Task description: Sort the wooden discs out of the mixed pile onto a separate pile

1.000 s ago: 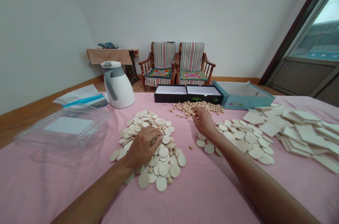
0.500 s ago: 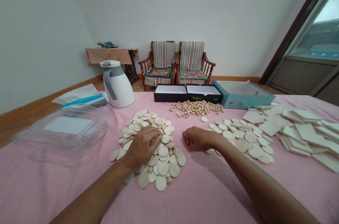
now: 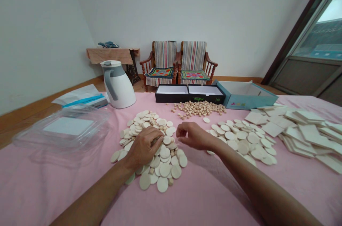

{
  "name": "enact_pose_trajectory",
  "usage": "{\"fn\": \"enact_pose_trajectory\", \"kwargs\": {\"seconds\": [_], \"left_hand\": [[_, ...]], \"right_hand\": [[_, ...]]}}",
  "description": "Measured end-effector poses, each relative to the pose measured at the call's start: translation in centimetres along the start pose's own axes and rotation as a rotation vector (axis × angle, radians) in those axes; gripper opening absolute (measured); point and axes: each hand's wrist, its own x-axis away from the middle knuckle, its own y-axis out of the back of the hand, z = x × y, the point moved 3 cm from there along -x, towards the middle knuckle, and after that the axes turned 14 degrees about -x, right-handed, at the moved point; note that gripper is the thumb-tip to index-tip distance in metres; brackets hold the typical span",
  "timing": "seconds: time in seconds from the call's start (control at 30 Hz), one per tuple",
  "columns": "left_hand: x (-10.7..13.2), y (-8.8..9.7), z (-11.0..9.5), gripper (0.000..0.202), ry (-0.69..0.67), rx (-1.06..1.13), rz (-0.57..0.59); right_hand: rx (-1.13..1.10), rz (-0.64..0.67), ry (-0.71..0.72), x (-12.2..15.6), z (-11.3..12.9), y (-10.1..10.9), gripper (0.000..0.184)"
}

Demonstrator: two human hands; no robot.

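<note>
My left hand (image 3: pixel 144 146) rests palm down on a heap of pale round wooden discs (image 3: pixel 155 147), its fingers curled over several of them. My right hand (image 3: pixel 193 135) hovers just right of that heap, its fingers pinched together; what they hold, if anything, is too small to name. A second spread of discs (image 3: pixel 243 140) lies to the right of that hand. Behind both lies a scatter of small wooden beads (image 3: pixel 199 108).
A pink cloth (image 3: pixel 203 197) covers the table. Square wooden tiles (image 3: pixel 299 129) are piled at the right. A clear plastic container (image 3: pixel 66 129) and a white jug (image 3: pixel 117 85) stand at the left. A black open box (image 3: pixel 189 94) and a blue box (image 3: pixel 245 97) sit at the back.
My right hand has drawn back from the beads and moved left, closing into a pinch beside the left heap. The left hand has stayed on the discs.
</note>
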Motion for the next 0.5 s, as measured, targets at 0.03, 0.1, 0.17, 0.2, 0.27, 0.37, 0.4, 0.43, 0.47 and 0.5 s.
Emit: {"fn": "enact_pose_trajectory", "kwargs": {"seconds": [0.03,0.1,0.17,0.2,0.27,0.37,0.4,0.43,0.47,0.5], "left_hand": [[0.0,0.0,0.0,0.012,0.001,0.000,0.001],[0.0,0.1,0.0,0.012,0.001,0.000,0.001],[0.0,0.1,0.0,0.011,0.000,-0.002,0.000],[0.1,0.1,0.0,0.011,0.001,-0.002,0.000],[0.1,0.0,0.0,0.011,0.004,-0.002,-0.001],[0.1,0.0,0.0,0.011,0.002,-0.003,-0.006],[0.1,0.0,0.0,0.011,0.000,-0.003,-0.007],[0.1,0.0,0.0,0.012,-0.003,-0.003,-0.008],[0.1,0.0,0.0,0.012,-0.006,-0.002,-0.006],[0.1,0.0,0.0,0.012,-0.007,-0.002,-0.003]], "right_hand": [[-0.029,0.064,0.007,0.2,0.3,-0.4,0.011],[-0.051,0.124,-0.007,0.4,0.8,-1.1,0.017],[-0.054,0.131,-0.027,0.5,0.9,-1.5,0.021],[-0.055,0.128,-0.034,0.5,0.9,-1.6,0.021],[-0.054,0.122,-0.030,0.4,0.9,-1.9,0.020],[-0.021,0.095,0.003,0.3,0.9,-2.4,0.018],[0.001,0.080,0.016,0.3,1.0,-2.5,0.017],[0.025,0.066,0.024,0.3,1.1,-2.5,0.017],[0.045,0.054,0.029,0.3,1.2,-2.5,0.019],[0.059,0.048,0.032,0.3,1.4,-2.3,0.022]]}}
